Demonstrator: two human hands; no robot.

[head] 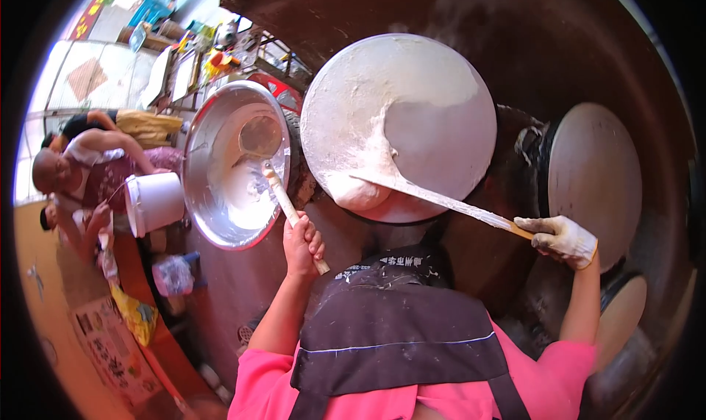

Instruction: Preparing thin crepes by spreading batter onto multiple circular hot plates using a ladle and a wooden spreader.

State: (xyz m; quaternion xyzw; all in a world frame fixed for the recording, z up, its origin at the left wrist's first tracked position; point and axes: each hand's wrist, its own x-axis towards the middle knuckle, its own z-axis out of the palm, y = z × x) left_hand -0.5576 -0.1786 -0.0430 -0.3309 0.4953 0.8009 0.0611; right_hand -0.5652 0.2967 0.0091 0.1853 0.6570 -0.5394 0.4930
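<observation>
My bare left hand [302,244] grips a wooden handle [285,204] that slants over the rim of a steel basin [205,210]. Pale batter [234,185] lies in the basin, and a round, brownish shape, perhaps a ladle's head, rests beyond the handle's tip. In a stained white glove, my right hand [560,240] holds a long flat scraper [441,197]. Its blade reaches across a round griddle [441,144]. A lump of wet dough [358,192] bulges at the griddle's near left edge beside the blade. A thin pale layer covers the griddle's left and far parts; the middle right looks barer.
Steam rises behind the griddle. Another round griddle [595,183] stands at right, with a third round plate [623,320] nearer me. Left of the basin, a person [99,166] holds a white bucket [155,204]. A pink container [174,275] sits below the bucket. Cluttered shelves [215,61] stand far left.
</observation>
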